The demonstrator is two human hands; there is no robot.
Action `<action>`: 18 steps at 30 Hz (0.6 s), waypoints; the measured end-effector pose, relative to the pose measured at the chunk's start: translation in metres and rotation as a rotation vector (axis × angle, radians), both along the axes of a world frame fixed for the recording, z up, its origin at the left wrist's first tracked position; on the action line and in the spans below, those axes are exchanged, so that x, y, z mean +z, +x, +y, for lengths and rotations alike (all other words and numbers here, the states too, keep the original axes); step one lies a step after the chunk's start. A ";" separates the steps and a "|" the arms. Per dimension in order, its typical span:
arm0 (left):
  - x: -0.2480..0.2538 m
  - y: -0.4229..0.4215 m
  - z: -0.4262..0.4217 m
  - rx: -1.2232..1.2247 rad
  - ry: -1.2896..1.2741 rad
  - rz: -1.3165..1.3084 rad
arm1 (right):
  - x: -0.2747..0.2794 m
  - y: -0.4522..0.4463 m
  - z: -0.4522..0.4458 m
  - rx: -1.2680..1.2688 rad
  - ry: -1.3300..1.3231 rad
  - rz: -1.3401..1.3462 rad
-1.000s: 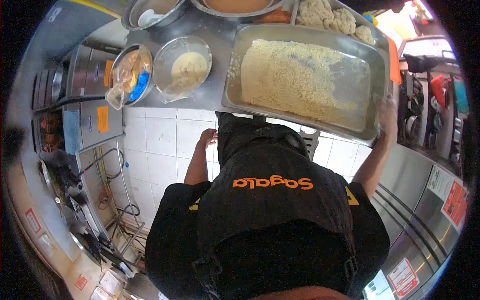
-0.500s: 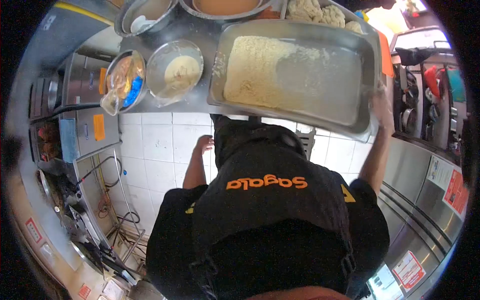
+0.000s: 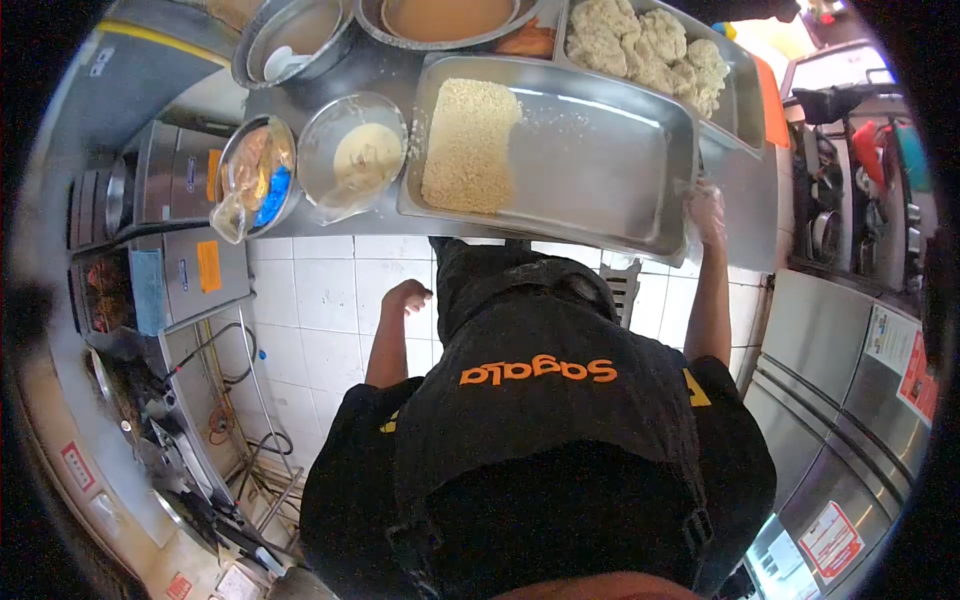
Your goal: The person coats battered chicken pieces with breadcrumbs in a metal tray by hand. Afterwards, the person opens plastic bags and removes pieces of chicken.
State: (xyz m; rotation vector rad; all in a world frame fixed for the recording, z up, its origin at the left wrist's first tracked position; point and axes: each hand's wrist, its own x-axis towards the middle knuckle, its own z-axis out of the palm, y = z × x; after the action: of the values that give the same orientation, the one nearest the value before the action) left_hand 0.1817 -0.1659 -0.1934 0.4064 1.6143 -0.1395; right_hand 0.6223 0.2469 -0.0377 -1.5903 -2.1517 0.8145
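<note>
A steel tray [image 3: 590, 165] lies on the metal counter, its pale crumbs [image 3: 470, 145] heaped at the left end and bare metal showing over the rest. Gripping the tray's right rim is my right hand [image 3: 706, 210], in a clear plastic glove. My left hand [image 3: 406, 297] hangs over the floor below the counter edge, its fingers partly curled and touching nothing. Left of the tray stands a clear bowl [image 3: 365, 155] with pale powder. Behind the tray, another tray [image 3: 741, 108] holds several coated lumps [image 3: 655, 48].
A bowl [image 3: 257, 175] with a bag and a blue item stands at the left. Two large bowls [image 3: 295, 45] [image 3: 440, 20] of liquid stand at the back. An orange board [image 3: 769, 105] lies at right, before shelves [image 3: 845, 205] of pans.
The crumb tray has moved left with my right hand on its rim. Its crumbs have gathered at the left end. More of the coated lumps' tray shows behind it.
</note>
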 end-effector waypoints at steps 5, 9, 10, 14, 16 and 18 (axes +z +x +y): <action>0.143 0.020 0.077 -0.446 0.757 -0.038 | 0.071 -0.050 -0.029 0.025 0.128 -0.377; 0.201 0.070 0.187 -0.062 1.087 -0.172 | 0.086 -0.107 -0.070 0.432 0.326 -0.118; 0.181 0.087 0.219 -0.066 1.380 -0.132 | 0.086 -0.115 -0.080 0.512 0.358 -0.246; 0.128 0.138 0.313 -0.131 1.221 0.066 | 0.071 -0.135 -0.108 0.643 0.319 -0.525; 0.127 0.141 0.320 -0.199 1.265 0.001 | 0.073 -0.134 -0.115 0.633 0.231 -0.568; 0.125 0.148 0.327 -0.256 1.277 0.032 | 0.075 -0.128 -0.119 0.617 0.194 -0.574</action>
State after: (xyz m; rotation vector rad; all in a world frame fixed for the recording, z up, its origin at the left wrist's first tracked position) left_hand 0.3292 0.1608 -0.0681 1.5789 1.4999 0.7403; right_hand 0.4944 0.1284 0.0372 -1.1511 -3.0993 0.2819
